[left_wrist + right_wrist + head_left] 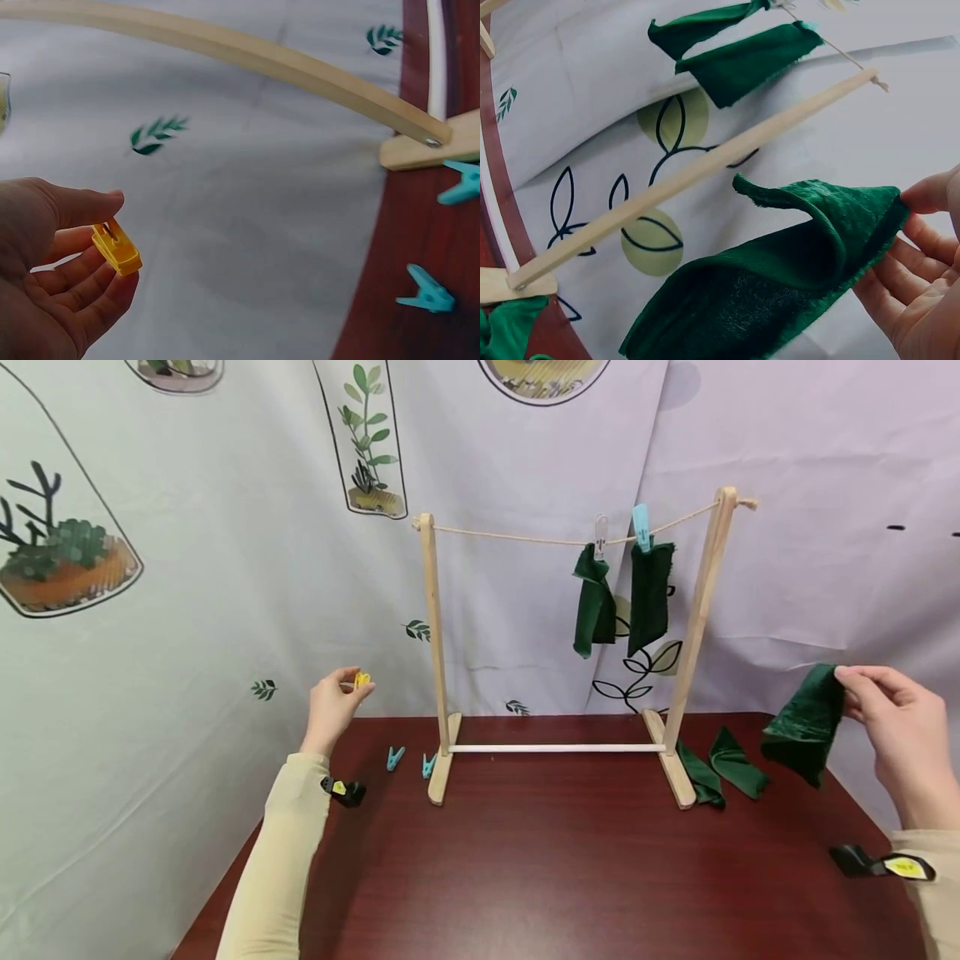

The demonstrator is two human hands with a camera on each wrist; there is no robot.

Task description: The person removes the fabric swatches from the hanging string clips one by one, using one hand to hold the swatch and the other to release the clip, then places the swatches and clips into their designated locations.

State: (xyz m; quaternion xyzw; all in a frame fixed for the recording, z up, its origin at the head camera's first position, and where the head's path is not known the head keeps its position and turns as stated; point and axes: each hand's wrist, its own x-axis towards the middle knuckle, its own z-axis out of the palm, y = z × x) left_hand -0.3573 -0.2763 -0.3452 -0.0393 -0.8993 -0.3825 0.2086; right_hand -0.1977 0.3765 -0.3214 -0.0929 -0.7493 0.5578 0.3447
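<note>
Between thumb and fingers my left hand (332,710) pinches a yellow clothespin (116,249), left of the wooden drying rack (433,635). Off to the right of the rack, my right hand (903,735) pinches a green cloth (806,722) by its upper corner, and the cloth hangs down over the table's right side. Two more green cloths hang from the rack's string (517,537): one cloth (595,606) under a pale clear clothespin (601,535), the other (649,597) under a blue clothespin (641,527).
Two blue clothespins (395,758) lie on the dark red table (555,852) near the rack's left foot (446,764). By its right foot (671,764) lie two green cloths (738,764). Behind stands a pale curtain (510,460) printed with plants.
</note>
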